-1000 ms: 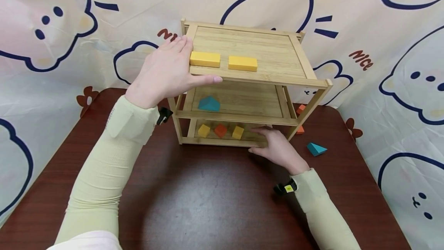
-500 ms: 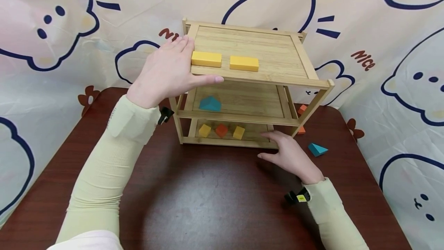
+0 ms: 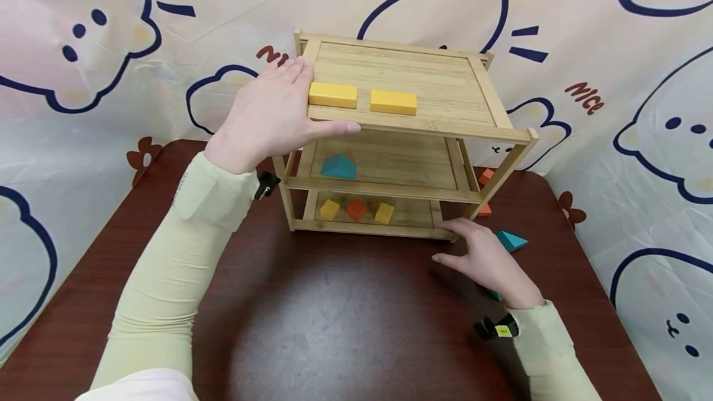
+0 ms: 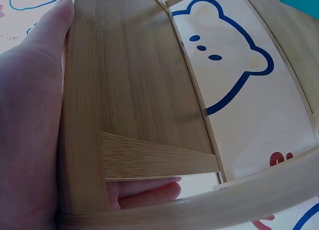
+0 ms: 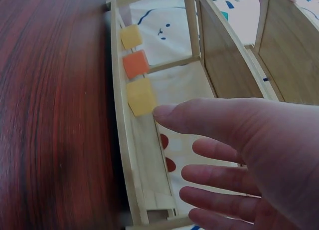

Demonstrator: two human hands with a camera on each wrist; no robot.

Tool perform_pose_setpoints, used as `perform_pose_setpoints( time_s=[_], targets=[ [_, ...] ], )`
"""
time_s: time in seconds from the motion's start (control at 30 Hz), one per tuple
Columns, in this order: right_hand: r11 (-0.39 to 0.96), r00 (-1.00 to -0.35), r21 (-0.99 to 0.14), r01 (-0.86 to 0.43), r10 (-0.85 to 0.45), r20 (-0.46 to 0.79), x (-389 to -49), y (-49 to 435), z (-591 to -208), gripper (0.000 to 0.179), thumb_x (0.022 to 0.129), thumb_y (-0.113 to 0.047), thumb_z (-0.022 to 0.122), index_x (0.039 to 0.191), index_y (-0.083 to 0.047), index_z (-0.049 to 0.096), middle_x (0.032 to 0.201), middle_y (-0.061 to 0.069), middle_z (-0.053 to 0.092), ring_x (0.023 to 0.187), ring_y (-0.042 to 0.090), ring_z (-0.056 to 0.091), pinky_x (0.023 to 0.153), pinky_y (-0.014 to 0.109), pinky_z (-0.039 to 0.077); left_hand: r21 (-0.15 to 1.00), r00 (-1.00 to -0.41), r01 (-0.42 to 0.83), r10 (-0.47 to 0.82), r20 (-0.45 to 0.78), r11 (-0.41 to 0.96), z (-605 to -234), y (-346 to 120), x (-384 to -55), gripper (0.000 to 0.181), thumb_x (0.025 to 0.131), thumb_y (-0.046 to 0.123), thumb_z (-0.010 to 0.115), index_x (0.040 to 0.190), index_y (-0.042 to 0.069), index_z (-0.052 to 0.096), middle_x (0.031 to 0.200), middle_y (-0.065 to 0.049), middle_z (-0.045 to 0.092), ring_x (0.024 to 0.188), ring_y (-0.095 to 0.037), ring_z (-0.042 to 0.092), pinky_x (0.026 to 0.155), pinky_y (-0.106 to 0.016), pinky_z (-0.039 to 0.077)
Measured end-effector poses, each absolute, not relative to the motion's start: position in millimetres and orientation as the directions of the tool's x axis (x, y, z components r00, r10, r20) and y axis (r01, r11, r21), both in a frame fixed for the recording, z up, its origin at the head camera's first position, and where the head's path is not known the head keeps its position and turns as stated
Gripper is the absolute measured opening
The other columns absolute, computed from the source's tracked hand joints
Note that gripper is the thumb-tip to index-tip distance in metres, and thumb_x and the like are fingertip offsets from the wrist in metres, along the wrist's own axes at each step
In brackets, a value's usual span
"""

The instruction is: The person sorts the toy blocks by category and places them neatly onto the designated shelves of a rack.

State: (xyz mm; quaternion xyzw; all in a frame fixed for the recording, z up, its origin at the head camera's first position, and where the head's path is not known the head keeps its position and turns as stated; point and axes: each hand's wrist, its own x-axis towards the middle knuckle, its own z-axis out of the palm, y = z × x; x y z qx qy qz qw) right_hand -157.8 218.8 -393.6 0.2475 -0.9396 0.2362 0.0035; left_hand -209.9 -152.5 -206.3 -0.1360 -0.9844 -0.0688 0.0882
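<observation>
A three-tier wooden shelf stands on the table. My left hand rests on its top left corner, fingers straight along the side and thumb along the front edge. Beside those fingers lie two yellow rectangular blocks on the top tier. A teal angular block sits on the middle tier. Along the bottom tier are a yellow cube, an orange cube and another yellow cube. Near the lower right corner, my right hand holds nothing, its fingers spread apart in the right wrist view.
On the dark table, a teal triangular block lies right of the shelf. Another teal piece is mostly hidden under my right hand. Two orange blocks sit behind the right post. A patterned cloth hangs around the table.
My right hand has drawn back from the bottom tier, to the right and toward me. Part of a teal piece now shows beneath it. My left hand keeps its place on the shelf.
</observation>
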Motion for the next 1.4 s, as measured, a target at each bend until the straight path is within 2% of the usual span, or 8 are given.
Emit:
perform_pose_setpoints(
  time_s=[0.23, 0.5, 0.77, 1.2, 1.4],
  targets=[
    [0.797, -0.905, -0.443, -0.410, -0.414, 0.094, -154, 233, -394, 0.060, 0.077, -0.043, 0.075, 0.128, -0.019, 0.057, 0.123, -0.002, 0.055, 0.112, 0.019, 0.052, 0.089, 0.045, 0.043, 0.115, -0.948, 0.281, 0.257, 0.189, 0.953, -206, -153, -210, 0.126, 0.065, 0.091, 0.032, 0.149, 0.000, 0.010, 0.151, -0.020, 0.017, 0.138, -0.032, 0.013, 0.109, -0.047, 0.013],
    [0.818, -0.919, -0.437, -0.375, -0.391, 0.057, -150, 249, -394, 0.061, 0.077, -0.044, 0.074, 0.127, -0.013, 0.057, 0.124, 0.005, 0.056, 0.114, 0.026, 0.051, 0.089, 0.051, 0.042, 0.116, -0.947, 0.283, 0.258, 0.193, 0.952, -206, -152, -210, 0.126, 0.064, 0.091, 0.033, 0.149, 0.000, 0.011, 0.151, -0.020, 0.019, 0.138, -0.033, 0.016, 0.108, -0.049, 0.017],
    [0.842, -0.935, -0.423, -0.334, -0.352, 0.036, -147, 268, -393, 0.060, 0.077, -0.043, 0.075, 0.125, -0.013, 0.058, 0.124, 0.006, 0.056, 0.115, 0.027, 0.050, 0.089, 0.052, 0.042, 0.119, -0.947, 0.280, 0.255, 0.196, 0.953, -207, -152, -211, 0.125, 0.065, 0.091, 0.033, 0.149, 0.001, 0.010, 0.151, -0.020, 0.018, 0.138, -0.033, 0.015, 0.108, -0.049, 0.016],
    [0.875, -0.961, -0.421, -0.237, -0.275, -0.029, -142, 292, -385, 0.068, 0.075, -0.056, 0.070, 0.125, -0.011, 0.059, 0.121, 0.013, 0.058, 0.108, 0.032, 0.053, 0.084, 0.054, 0.044, 0.121, -0.950, 0.269, 0.243, 0.194, 0.956, -207, -152, -210, 0.127, 0.062, 0.092, 0.033, 0.149, 0.003, 0.011, 0.151, -0.017, 0.019, 0.138, -0.032, 0.016, 0.107, -0.050, 0.018],
    [0.907, -0.968, -0.381, -0.180, -0.231, -0.093, -141, 299, -382, 0.082, 0.072, -0.068, 0.063, 0.128, -0.009, 0.056, 0.127, 0.020, 0.053, 0.116, 0.037, 0.046, 0.088, 0.058, 0.040, 0.119, -0.948, 0.277, 0.251, 0.194, 0.954, -207, -152, -211, 0.127, 0.063, 0.092, 0.033, 0.149, 0.001, 0.011, 0.151, -0.018, 0.019, 0.138, -0.033, 0.016, 0.107, -0.049, 0.017]
  ],
)
